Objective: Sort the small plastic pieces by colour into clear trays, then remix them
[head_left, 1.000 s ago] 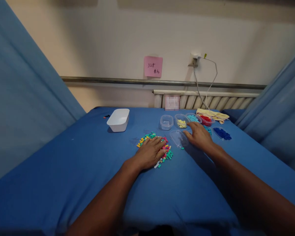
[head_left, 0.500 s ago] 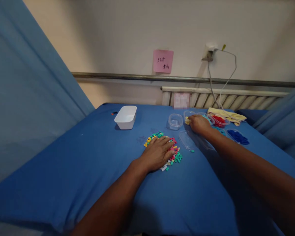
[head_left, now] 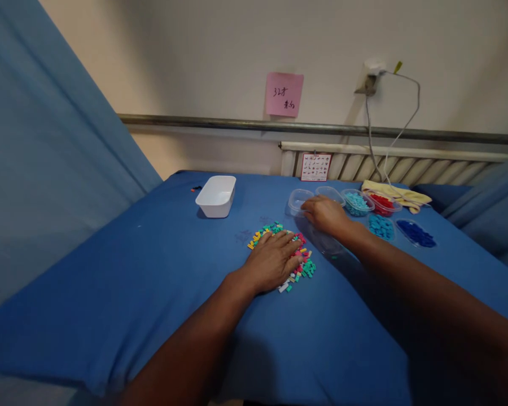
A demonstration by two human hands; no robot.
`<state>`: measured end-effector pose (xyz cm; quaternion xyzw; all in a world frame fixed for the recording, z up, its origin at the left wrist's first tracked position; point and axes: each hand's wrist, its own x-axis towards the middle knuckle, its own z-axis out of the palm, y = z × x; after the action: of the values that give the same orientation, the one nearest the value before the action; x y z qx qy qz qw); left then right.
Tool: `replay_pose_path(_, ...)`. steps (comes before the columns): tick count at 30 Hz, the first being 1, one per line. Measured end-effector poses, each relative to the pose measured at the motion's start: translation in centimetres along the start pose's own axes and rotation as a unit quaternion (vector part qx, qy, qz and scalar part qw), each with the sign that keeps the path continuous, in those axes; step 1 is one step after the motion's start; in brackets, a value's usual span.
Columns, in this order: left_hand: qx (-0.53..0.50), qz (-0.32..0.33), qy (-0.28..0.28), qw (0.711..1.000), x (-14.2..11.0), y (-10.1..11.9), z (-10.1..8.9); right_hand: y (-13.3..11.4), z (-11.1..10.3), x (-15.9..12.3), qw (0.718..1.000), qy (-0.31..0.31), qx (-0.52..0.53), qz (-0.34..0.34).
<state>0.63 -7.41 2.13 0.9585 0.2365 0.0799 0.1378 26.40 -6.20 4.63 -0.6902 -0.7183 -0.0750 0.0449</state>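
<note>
My left hand lies flat, fingers spread, on a pile of small coloured bricks: green, yellow, pink and white pieces show around it. My right hand hovers at the near right side of a clear plastic tub. Its fingers are curled together, and whatever they hold, if anything, is hidden. Behind that hand stands a second clear tub, partly covered by it. A clear lid lies beneath the right wrist, near the pile.
To the right sit tubs of light blue pieces, red pieces, blue pieces and dark blue pieces. A white box stands back left. A yellow cloth lies by the radiator, under a hanging cable.
My right hand has moved left and slightly nearer, from the tub with yellowish pieces to beside the left clear tub. My left hand stays on the pile. The view has shifted slightly.
</note>
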Motion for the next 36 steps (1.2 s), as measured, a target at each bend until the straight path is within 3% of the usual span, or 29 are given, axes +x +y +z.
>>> replay_pose_path(6, -0.006, 0.005, -0.001, 1.0, -0.1, 0.1, -0.1, -1.7, 0.0, 4.0, 1.0, -0.017, 0.012, 0.0)
replay_pose_path(11, -0.002, 0.011, 0.006, 1.0, -0.2, -0.1, -0.2, -5.7, -1.0, 6.9, 0.998, -0.024, 0.046, -0.022)
replay_pose_path(14, 0.0, 0.022, 0.024, 0.999, -0.3, -0.6, -0.2, -7.4, -1.6, 7.2, 0.997, -0.01, 0.074, -0.032)
replay_pose_path(17, 0.001, 0.023, 0.018, 1.0, -0.2, -0.9, -0.3, -6.3, -1.7, 4.4, 0.995, 0.018, 0.091, -0.028)
replay_pose_path(23, 0.008, 0.006, -0.019, 1.0, 0.1, -0.4, -0.5, 0.6, -0.6, -6.7, 0.996, -0.009, 0.09, 0.01)
replay_pose_path(27, 0.021, -0.027, 0.019, 0.999, 0.0, -0.4, -0.9, 3.1, 0.2, -11.9, 0.989, -0.03, 0.036, 0.137)
replay_pose_path(30, 0.039, -0.06, 0.087, 0.994, 0.0, -0.4, -1.5, 3.8, 0.3, -13.7, 0.973, -0.059, 0.035, 0.22)
replay_pose_path(32, 0.039, -0.055, 0.123, 0.99, 0.3, 0.1, -1.7, 4.1, 0.3, -14.0, 0.969, -0.065, 0.055, 0.23)
replay_pose_path(34, 0.036, -0.002, 0.126, 0.991, 1.2, 1.1, -1.6, 4.2, 0.3, -13.9, 0.972, -0.056, 0.069, 0.218)
replay_pose_path(36, 0.041, 0.088, 0.092, 0.991, 2.5, 2.8, -1.1, 4.1, 0.4, -13.6, 0.975, -0.043, 0.072, 0.208)
